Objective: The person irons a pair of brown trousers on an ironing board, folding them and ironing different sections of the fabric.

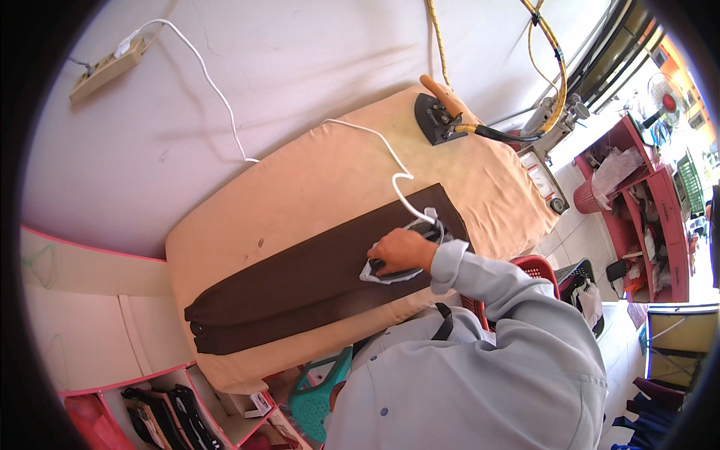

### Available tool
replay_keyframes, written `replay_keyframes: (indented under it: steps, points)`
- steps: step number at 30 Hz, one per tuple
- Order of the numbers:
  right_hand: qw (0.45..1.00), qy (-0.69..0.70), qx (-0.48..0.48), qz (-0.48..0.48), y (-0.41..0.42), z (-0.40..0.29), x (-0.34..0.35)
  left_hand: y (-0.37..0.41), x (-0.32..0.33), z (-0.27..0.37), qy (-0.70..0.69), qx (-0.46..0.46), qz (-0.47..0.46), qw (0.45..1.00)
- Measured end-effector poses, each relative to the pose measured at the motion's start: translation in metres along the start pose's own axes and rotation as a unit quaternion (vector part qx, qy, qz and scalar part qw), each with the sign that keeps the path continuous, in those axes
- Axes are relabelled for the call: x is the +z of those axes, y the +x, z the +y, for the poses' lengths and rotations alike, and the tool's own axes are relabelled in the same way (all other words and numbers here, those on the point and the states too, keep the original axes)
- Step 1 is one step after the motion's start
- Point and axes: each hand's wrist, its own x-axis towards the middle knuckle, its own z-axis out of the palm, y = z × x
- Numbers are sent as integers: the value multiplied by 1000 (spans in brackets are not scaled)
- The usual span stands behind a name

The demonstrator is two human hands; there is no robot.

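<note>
My right hand [406, 251] is closed around the handle of an electric iron [395, 274], which has a white cover around its base. The iron rests on folded dark brown cloth [292, 270], perhaps trousers, lying lengthwise on a padded ironing table [236, 225] with a peach cover. A white cord [388, 147] runs from the iron's rear across the table. A second iron [436, 118], dark with an orange handle and a yellow hose, stands at the table's far right end. My left hand is out of view; a sliver of skin beside the teal stool cannot be identified.
A power strip [107, 70] is on the wall, with the white cord plugged in. Shelves holding folded clothes [171, 419] stand at lower left, near a teal plastic stool [315, 402]. Red baskets [534, 269] touch the right side; beyond are a red cabinet [669, 225] and a fan [667, 102].
</note>
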Motion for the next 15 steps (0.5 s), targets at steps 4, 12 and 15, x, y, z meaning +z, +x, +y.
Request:
replay_keyframes:
  steps: [4,12,15]
  points:
    - [999,9,36,16,-6,-8,6,5,-32,24,4,59,24,998]
    - [948,-9,294,120,-56,82,-30,8,-126,215,-170,-28,-42,984]
    - [906,-36,380,183,-78,123,-41,8,-142,298,-48,57,50,996]
